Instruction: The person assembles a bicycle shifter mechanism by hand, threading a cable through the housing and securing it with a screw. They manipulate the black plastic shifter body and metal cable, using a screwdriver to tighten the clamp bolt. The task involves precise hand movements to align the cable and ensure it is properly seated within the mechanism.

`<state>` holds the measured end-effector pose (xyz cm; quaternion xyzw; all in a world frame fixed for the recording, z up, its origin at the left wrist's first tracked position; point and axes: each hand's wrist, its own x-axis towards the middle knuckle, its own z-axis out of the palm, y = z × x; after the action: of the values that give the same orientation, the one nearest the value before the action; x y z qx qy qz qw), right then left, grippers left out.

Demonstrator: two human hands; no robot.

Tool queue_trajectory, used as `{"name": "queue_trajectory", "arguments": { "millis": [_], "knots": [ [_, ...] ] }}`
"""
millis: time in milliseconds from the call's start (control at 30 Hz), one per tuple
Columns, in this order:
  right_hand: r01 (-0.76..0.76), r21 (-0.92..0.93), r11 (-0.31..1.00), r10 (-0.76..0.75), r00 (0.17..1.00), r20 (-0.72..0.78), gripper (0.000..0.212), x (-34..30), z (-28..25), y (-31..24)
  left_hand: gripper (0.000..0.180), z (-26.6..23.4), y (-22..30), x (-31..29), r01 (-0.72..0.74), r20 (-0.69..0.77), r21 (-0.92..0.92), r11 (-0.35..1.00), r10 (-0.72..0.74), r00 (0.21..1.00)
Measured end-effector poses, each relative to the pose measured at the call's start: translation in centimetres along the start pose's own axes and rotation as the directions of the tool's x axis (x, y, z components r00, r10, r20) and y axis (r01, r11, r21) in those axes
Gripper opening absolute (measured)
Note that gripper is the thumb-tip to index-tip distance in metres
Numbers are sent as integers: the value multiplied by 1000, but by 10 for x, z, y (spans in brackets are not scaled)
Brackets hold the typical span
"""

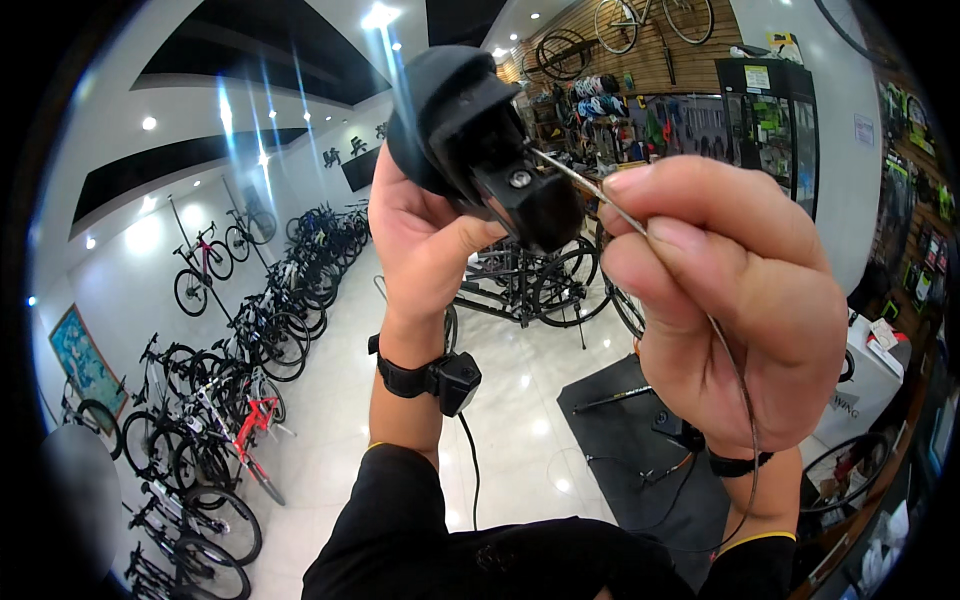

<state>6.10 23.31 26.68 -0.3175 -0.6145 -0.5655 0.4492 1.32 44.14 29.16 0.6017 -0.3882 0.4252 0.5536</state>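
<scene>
Raised close in front of me, a black bicycle brake-shift lever (pixel 548 200) with a rubber hood is gripped in my left hand (pixel 415 240), whose thumb presses its underside. A screw head shows on the lever's body. My right hand (pixel 745 290) pinches a thin metal inner cable (pixel 575 172) between thumb and fingers. The cable's upper end meets the opening in the lever; whether it has entered cannot be made out. From my fingers the cable runs down past the palm toward my right forearm and loops below. Straps with small black devices sit on both wrists.
Rows of bicycles (pixel 270 330) line the left side of the shop. Behind my hands stands a black bicycle (pixel 520 285). A dark mat (pixel 600 430) with tools or parts lies on the pale tiled floor. A glass display cabinet (pixel 770 130) is at the back right.
</scene>
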Motion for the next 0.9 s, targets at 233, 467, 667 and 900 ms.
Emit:
{"name": "queue_trajectory", "arguments": {
  "millis": [233, 467, 667, 900],
  "knots": [
    [-50, -84, 995, 56, 997, 59, 32, 1, -1, -17, 79, -15, -16, 0, -155, 121, 91, 984, 144, 982],
    [-43, -116, 992, 51, 997, 66, 31, 2, -3, -14, 77, -9, -13, 0, -94, 71, 47, 994, 91, 993],
    [-57, -118, 991, 59, 998, 9, 33, 0, 2, -20, 73, -14, -12, -2, -71, 72, 46, 996, 68, 995],
    [-23, -129, 991, 29, 998, 49, 31, 2, -2, -20, 73, -11, -13, -6, -89, 58, 41, 995, 87, 995]
  ]
}}
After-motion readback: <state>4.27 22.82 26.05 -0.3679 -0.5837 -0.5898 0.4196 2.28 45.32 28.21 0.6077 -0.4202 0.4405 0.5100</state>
